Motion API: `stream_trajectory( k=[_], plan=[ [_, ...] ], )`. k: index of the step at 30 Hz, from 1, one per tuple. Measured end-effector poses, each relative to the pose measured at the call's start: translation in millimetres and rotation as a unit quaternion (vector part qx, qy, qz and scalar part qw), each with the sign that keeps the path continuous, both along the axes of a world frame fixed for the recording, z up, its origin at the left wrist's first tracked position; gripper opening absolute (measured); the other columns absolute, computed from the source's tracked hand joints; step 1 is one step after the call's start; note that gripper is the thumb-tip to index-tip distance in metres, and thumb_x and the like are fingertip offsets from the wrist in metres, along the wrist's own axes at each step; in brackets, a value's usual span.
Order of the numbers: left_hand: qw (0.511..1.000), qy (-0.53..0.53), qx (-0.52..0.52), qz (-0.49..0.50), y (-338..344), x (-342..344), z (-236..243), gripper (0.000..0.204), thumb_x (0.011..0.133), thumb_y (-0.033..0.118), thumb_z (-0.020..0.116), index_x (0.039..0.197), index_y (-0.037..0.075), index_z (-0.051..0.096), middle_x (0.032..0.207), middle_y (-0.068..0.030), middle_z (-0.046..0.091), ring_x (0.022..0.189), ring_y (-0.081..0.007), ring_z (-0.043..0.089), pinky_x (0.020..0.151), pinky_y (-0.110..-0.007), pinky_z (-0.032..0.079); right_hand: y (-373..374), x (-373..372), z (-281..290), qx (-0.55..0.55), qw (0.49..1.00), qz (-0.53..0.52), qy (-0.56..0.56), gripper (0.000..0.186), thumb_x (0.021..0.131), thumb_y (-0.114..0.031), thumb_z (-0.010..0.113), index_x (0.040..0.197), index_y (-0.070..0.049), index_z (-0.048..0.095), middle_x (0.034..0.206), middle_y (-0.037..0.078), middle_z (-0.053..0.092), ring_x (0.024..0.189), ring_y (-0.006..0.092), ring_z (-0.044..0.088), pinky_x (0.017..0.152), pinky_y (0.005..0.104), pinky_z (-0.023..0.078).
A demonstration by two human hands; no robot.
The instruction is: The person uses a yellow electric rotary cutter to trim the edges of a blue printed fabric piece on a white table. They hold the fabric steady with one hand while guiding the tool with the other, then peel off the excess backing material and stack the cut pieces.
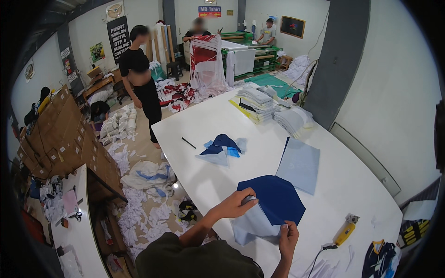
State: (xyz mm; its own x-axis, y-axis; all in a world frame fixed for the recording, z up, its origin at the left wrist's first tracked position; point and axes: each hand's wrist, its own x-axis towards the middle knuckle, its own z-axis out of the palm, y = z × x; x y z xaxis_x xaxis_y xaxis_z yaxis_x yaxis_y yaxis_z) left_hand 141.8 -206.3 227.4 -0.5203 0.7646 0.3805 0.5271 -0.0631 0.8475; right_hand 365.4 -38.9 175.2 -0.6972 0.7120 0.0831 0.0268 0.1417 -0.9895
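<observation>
A cut piece of fabric [278, 194], navy on one face and pale blue on the other, is between my hands at the near edge of the white table [194, 171]. My left hand [237, 204] is closed on its left side, where a pale fold pokes out by the thumb. At the lower right edge, my right hand [288, 236] pinches the cloth between thumb and fingers. The pale part hangs below the navy part, toward me. Just beyond it lies a flat light-blue fabric panel [300, 166], its upper left edge showing dark.
Navy and blue offcuts [220, 149] and a black pen [188, 142] lie farther left. Folded fabric stacks [257, 104] stand at the far edge. To the right are a yellow corded cutter [345, 233] and a dark garment [378, 259]. A person [139, 74] stands beyond the table's left side.
</observation>
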Motion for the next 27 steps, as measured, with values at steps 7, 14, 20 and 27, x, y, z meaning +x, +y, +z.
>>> stream_trajectory(
  k=[7, 14, 20, 27],
  plan=[
    [1.000, -0.016, -0.009, -0.025, 5.1, 10.1, 3.1, 0.027, 0.107, 0.027, 0.060, 0.102, 0.001, 0.057, 0.069, -0.0094, 0.051, 0.060, -0.0163, 0.044, 0.059, -0.033, 0.039, -2.0, 18.9, 7.0, 0.041, 0.998, 0.023, -0.046, 0.025, 0.086, -0.014, 0.079, 0.103, 0.003, 0.072, 0.084, 0.003, 0.068, 0.081, 0.0104, 0.059, 0.076, 0.0278, 0.047],
    [0.999, -0.033, -0.020, -0.033, 3.6, 20.8, 10.0, 0.029, 0.108, 0.030, 0.059, 0.101, 0.001, 0.057, 0.070, -0.0084, 0.053, 0.059, -0.0147, 0.043, 0.058, -0.031, 0.038, 3.1, 26.7, -3.3, 0.018, 0.999, -0.026, 0.017, 0.017, 0.085, -0.005, 0.072, 0.101, 0.003, 0.073, 0.089, 0.004, 0.070, 0.084, 0.0115, 0.061, 0.080, 0.0276, 0.048],
    [0.999, -0.023, -0.025, -0.032, 5.1, 30.0, 12.7, 0.031, 0.106, 0.031, 0.061, 0.101, 0.001, 0.063, 0.074, -0.0107, 0.062, 0.059, -0.0148, 0.049, 0.058, -0.031, 0.039, 6.2, 32.6, -0.5, 0.003, 0.998, -0.053, 0.020, 0.014, 0.090, -0.006, 0.069, 0.098, 0.004, 0.072, 0.087, 0.002, 0.069, 0.083, 0.0106, 0.059, 0.079, 0.0279, 0.047],
    [0.998, -0.009, -0.043, -0.039, 8.4, 34.8, 16.4, 0.033, 0.106, 0.033, 0.061, 0.100, 0.001, 0.064, 0.072, -0.0119, 0.062, 0.058, -0.0157, 0.050, 0.057, -0.032, 0.040, 12.3, 39.3, -8.7, -0.019, 0.999, -0.043, 0.026, 0.018, 0.092, -0.013, 0.072, 0.099, 0.003, 0.072, 0.087, 0.002, 0.069, 0.082, 0.0098, 0.058, 0.078, 0.0278, 0.046]
  ],
)
